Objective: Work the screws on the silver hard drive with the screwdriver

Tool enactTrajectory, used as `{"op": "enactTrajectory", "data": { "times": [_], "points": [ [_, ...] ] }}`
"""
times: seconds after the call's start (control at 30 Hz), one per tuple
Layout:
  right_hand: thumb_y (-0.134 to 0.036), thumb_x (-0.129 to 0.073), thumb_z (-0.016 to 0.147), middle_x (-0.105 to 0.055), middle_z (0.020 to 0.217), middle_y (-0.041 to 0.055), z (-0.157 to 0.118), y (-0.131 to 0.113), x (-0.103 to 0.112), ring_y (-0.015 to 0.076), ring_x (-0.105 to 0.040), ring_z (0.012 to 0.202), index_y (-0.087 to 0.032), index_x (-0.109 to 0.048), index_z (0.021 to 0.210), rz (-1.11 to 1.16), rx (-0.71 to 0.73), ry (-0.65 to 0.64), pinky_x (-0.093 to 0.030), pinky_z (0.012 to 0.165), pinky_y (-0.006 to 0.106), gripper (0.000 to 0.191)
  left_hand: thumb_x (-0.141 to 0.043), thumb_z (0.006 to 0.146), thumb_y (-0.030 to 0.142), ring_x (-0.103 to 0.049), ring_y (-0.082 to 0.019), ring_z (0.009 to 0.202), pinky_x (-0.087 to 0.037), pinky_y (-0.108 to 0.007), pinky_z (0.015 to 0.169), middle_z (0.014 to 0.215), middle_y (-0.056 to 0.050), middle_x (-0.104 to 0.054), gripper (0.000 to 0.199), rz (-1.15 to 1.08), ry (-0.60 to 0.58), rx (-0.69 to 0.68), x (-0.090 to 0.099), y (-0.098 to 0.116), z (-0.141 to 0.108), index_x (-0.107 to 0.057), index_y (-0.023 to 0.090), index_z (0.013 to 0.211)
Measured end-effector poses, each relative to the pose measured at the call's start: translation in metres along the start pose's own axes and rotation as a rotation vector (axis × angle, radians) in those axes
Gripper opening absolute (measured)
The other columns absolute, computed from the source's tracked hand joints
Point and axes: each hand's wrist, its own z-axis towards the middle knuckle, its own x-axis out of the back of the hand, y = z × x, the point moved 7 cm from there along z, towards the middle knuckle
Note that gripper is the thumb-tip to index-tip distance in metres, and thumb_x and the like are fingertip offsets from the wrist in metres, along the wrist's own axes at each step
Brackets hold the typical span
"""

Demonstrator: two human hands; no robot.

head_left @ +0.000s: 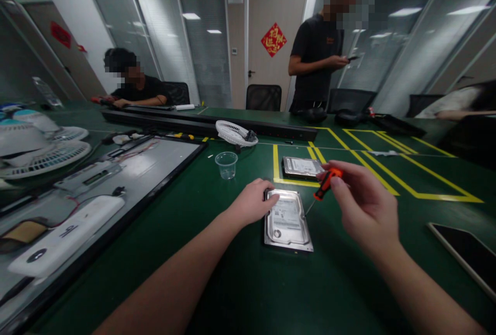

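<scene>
A silver hard drive point(289, 224) lies label side up on the green table in front of me. My left hand point(256, 201) grips its upper left corner, thumb on the top face and fingers over the far edge. In my right hand point(364, 200) is a screwdriver point(326, 184) with an orange and black handle, held tilted between thumb and fingers. Its thin shaft slants down to the left, and the tip meets the drive's right edge. Whether it sits in a screw is too small to tell. Just behind, a second hard drive point(300, 167) rests near yellow tape.
A clear plastic cup point(227, 165) stands behind my left hand, near a white fan grille point(236, 133). On the left lie a large panel point(143, 162) and a white power strip point(70, 234). A phone point(467, 252) is at right. Other people are across the table.
</scene>
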Motion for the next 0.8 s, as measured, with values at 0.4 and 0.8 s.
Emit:
{"op": "enactTrajectory", "data": {
  "times": [0.4, 0.8],
  "points": [
    [-0.029, -0.059, 0.103, -0.073, 0.112, 0.0071, 0.0025, -0.0003, 0.0023, 0.0213, -0.072, 0.101, -0.027, -0.071, 0.123, 0.011, -0.005, 0.003, -0.061, 0.089, 0.037, 0.023, -0.06, 0.097, 0.043, -0.064, -0.022, 0.09, -0.052, -0.036, 0.084, 0.109, -0.009, -0.067, 0.036, 0.008, -0.017, 0.019, 0.0004, -0.0001, -0.0002, -0.073, 0.018, 0.119],
    [-0.023, -0.075, 0.092, -0.07, 0.114, 0.0051, 0.0018, 0.007, 0.0028, 0.022, -0.071, 0.105, -0.029, -0.07, 0.121, -0.072, 0.042, 0.021, -0.061, 0.093, 0.039, 0.031, -0.062, 0.096, 0.04, -0.065, -0.022, 0.091, -0.052, -0.035, 0.086, 0.106, -0.009, -0.067, 0.033, 0.011, 0.008, -0.013, -0.0012, 0.0002, 0.0016, -0.074, 0.016, 0.115]
  ]
}}
